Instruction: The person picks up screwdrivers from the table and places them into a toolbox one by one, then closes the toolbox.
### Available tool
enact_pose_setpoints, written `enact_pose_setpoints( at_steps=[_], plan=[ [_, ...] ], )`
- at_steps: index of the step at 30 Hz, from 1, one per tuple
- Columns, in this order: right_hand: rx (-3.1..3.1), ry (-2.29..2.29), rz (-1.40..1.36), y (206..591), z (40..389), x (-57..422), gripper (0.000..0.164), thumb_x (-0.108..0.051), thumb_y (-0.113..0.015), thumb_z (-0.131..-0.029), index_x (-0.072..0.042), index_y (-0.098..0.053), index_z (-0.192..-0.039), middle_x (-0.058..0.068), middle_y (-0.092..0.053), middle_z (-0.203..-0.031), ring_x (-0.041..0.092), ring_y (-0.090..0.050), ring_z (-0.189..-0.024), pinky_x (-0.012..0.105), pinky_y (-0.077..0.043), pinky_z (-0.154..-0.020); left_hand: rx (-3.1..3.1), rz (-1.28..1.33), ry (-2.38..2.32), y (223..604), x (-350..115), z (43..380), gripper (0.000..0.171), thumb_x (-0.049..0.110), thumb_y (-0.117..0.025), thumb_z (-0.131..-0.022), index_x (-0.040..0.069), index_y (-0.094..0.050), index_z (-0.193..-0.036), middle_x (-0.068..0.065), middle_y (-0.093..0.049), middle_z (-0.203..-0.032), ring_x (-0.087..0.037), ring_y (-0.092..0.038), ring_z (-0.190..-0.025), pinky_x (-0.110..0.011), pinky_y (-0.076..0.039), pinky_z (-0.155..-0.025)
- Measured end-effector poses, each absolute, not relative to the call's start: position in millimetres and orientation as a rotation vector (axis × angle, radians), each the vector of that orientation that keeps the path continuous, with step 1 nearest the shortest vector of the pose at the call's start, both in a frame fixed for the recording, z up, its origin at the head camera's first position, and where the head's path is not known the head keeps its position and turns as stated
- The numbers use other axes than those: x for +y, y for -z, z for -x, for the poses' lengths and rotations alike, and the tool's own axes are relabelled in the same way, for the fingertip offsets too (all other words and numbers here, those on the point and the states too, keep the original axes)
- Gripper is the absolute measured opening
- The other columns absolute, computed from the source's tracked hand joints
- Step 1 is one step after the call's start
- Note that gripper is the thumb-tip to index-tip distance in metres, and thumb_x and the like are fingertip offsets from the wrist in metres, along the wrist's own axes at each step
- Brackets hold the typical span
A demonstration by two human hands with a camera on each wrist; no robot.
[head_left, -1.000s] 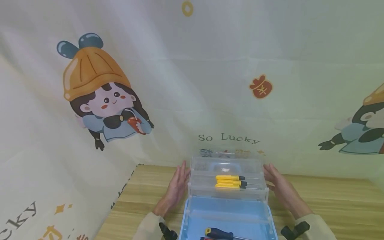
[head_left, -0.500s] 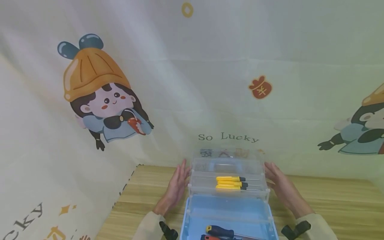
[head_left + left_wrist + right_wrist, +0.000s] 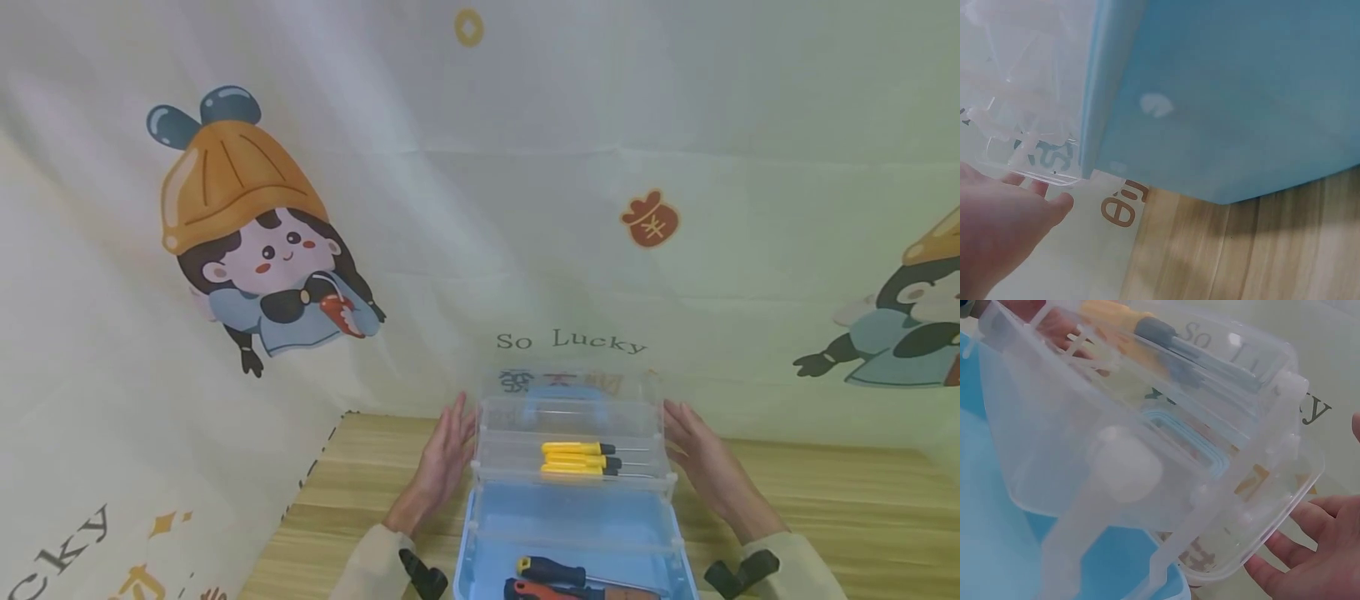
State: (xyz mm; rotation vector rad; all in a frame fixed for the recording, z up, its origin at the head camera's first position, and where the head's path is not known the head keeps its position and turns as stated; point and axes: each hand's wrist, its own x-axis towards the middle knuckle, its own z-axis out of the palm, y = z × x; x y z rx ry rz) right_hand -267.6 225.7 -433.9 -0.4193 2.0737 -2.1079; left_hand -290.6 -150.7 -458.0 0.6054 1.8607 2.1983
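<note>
A blue toolbox (image 3: 570, 521) stands with its clear lid (image 3: 633, 414) raised at the back and its clear tray (image 3: 506, 454) lifted. Several yellow-handled screwdrivers (image 3: 573, 460) lie in the tray. Lower down, in the blue base, are a dark-handled screwdriver (image 3: 551, 571) and a red-and-black handled tool (image 3: 536, 590), cut off by the frame edge. My left hand (image 3: 444, 458) is at the lid's left side, fingers extended. On the opposite side my right hand (image 3: 705, 462) has its fingertips at the lid's rim, seen in the right wrist view. The lid's blue handle (image 3: 1185, 440) shows through the plastic.
The toolbox rests on a wood-grain tabletop (image 3: 825, 492). Behind it hangs a pale printed cloth (image 3: 525, 208) with cartoon figures and lettering, close to the raised lid. Dark wrist mounts (image 3: 742, 573) sit on both sleeves.
The lid has tipped a little farther back, and its blue handle shows more clearly. Both hands have moved slightly with it. More of the tools in the base has come into view.
</note>
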Motion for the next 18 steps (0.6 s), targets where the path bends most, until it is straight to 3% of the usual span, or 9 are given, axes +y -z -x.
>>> enact_pose_setpoints(
  at_steps=[11,15,18],
  plan=[
    [2.106,2.103,0.448,428.4,265.4,225.5,0.079,-0.055,-0.009,-0.104,0.003,0.01,-0.155,0.022,0.002,-0.164,0.044,-0.001,-0.15,0.061,-0.003,-0.12,1.839,-0.634,-2.236,453.1,-148.4,292.0,0.07,0.054,-0.004,-0.103,0.014,0.015,-0.158,-0.021,0.003,-0.165,-0.038,0.002,-0.152,-0.053,0.002,-0.122],
    [2.1,2.101,0.47,427.8,265.7,227.1,0.079,-0.054,-0.009,-0.105,0.004,0.01,-0.155,0.022,0.002,-0.164,0.043,-0.002,-0.15,0.03,-0.024,-0.12,1.828,-0.638,-2.249,452.3,-147.8,292.1,0.07,0.054,-0.004,-0.104,0.014,0.015,-0.158,-0.022,0.003,-0.165,-0.039,0.002,-0.152,-0.054,0.002,-0.122],
    [2.084,2.108,0.472,426.9,266.2,228.0,0.078,-0.053,-0.01,-0.105,0.004,0.011,-0.155,0.022,0.003,-0.164,0.042,-0.002,-0.149,0.02,-0.028,-0.115,1.819,-0.646,-2.253,451.5,-147.9,292.6,0.07,0.054,-0.004,-0.104,0.014,0.015,-0.158,-0.022,0.004,-0.164,-0.039,0.003,-0.152,-0.053,0.003,-0.122]
  ],
)
